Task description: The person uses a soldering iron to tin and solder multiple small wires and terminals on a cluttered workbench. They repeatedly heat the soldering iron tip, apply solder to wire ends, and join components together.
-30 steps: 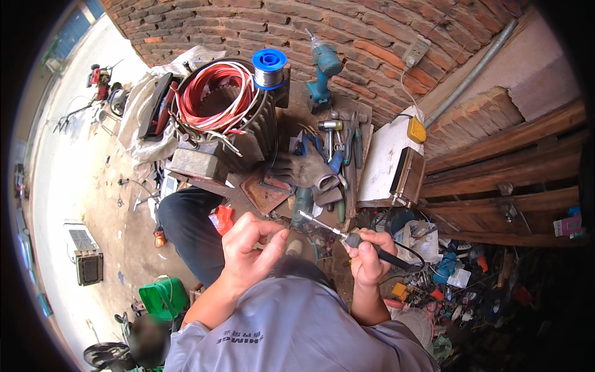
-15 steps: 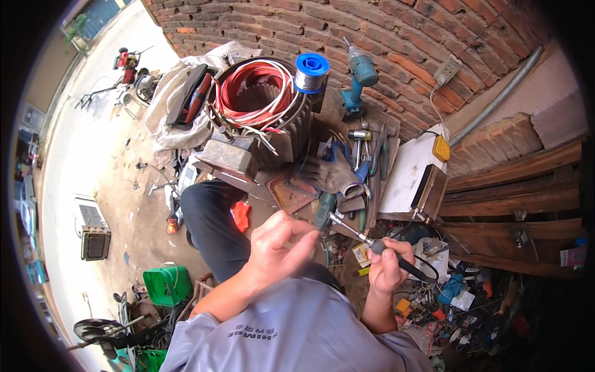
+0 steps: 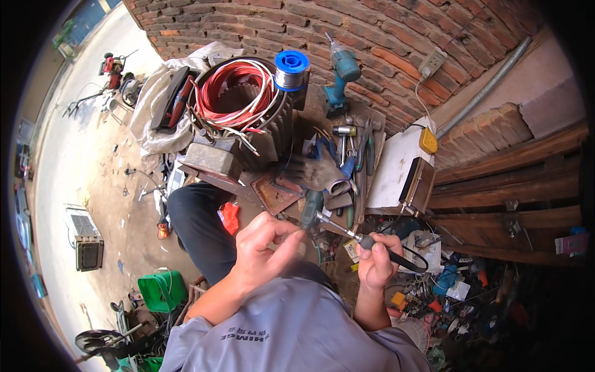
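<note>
My right hand [image 3: 377,260] grips the dark handle of a soldering iron [image 3: 365,240], its fingers curled and the thumb along the handle. The iron's metal shaft points up and to the left, and a black cord loops from its back end. My left hand [image 3: 265,248] hovers left of the iron's tip, apart from it, with thumb and forefinger pinched together. Whatever is in that pinch is too small to make out. Beyond the hands, a motor housing [image 3: 276,133] carries a coil of red and white wire [image 3: 214,93] and a blue-rimmed solder spool [image 3: 290,79].
A teal cordless drill [image 3: 342,74] stands by the brick wall. Work gloves [image 3: 316,173], pliers [image 3: 370,152] and a green-bodied tool [image 3: 312,208] lie before it, beside a white board [image 3: 393,177]. Loose parts clutter the ground at right; a green bucket [image 3: 162,290] is at lower left.
The whole view has shifted, so the scene and both hands appear slightly further left. The right hand keeps the soldering iron, and the left hand stays pinched.
</note>
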The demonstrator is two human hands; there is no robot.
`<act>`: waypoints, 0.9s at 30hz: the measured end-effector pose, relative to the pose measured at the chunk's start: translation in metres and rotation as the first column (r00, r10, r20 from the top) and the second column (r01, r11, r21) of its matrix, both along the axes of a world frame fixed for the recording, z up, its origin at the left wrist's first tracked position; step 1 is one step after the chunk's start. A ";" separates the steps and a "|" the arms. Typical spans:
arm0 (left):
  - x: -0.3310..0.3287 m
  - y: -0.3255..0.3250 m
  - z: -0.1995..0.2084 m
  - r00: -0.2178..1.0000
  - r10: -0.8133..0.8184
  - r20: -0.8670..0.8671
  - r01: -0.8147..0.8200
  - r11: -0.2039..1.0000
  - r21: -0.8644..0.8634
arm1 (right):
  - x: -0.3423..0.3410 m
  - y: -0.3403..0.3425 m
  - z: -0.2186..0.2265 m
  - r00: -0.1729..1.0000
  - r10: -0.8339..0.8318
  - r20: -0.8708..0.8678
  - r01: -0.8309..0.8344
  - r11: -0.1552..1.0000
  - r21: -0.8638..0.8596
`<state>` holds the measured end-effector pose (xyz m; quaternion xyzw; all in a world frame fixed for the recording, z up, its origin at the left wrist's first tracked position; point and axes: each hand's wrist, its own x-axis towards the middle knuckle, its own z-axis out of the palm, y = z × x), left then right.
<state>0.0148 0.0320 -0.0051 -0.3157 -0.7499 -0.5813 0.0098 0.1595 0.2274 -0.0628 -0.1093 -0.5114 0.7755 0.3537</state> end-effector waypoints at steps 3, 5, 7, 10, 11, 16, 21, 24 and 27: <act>0.000 0.000 0.000 1.000 -0.013 -0.007 0.013 1.000 0.002 | -0.001 0.000 0.000 1.000 0.000 -0.006 0.000 1.000 -0.002; -0.001 -0.001 0.000 1.000 -0.013 -0.001 0.013 1.000 0.001 | -0.001 -0.001 0.000 1.000 0.001 -0.007 -0.001 1.000 -0.012; -0.001 -0.001 -0.001 1.000 -0.011 0.005 0.011 1.000 -0.001 | -0.001 -0.001 -0.001 1.000 0.001 -0.002 -0.001 1.000 -0.029; -0.001 -0.001 -0.002 1.000 -0.007 0.013 0.007 1.000 -0.003 | -0.001 -0.001 -0.001 1.000 0.016 -0.008 -0.016 0.999 -0.030; -0.001 -0.001 -0.002 1.000 -0.009 0.013 0.009 1.000 -0.003 | -0.001 -0.001 -0.001 1.000 0.017 -0.010 -0.017 1.000 -0.026; -0.001 -0.001 -0.001 1.000 -0.018 0.023 0.018 1.000 -0.002 | -0.005 -0.004 0.000 0.998 -0.061 0.001 0.061 0.995 -0.075; -0.001 -0.001 -0.002 0.999 -0.023 0.033 0.023 1.000 0.007 | -0.006 -0.004 0.000 0.998 -0.055 -0.008 0.054 0.995 -0.081; -0.001 -0.001 -0.002 0.999 -0.026 0.025 0.026 1.000 0.007 | -0.007 -0.003 -0.003 0.999 -0.048 -0.019 0.046 0.996 -0.076; -0.001 0.000 -0.002 0.999 -0.027 0.027 0.026 1.000 0.010 | -0.007 -0.003 -0.002 0.999 -0.041 -0.019 0.040 0.996 -0.076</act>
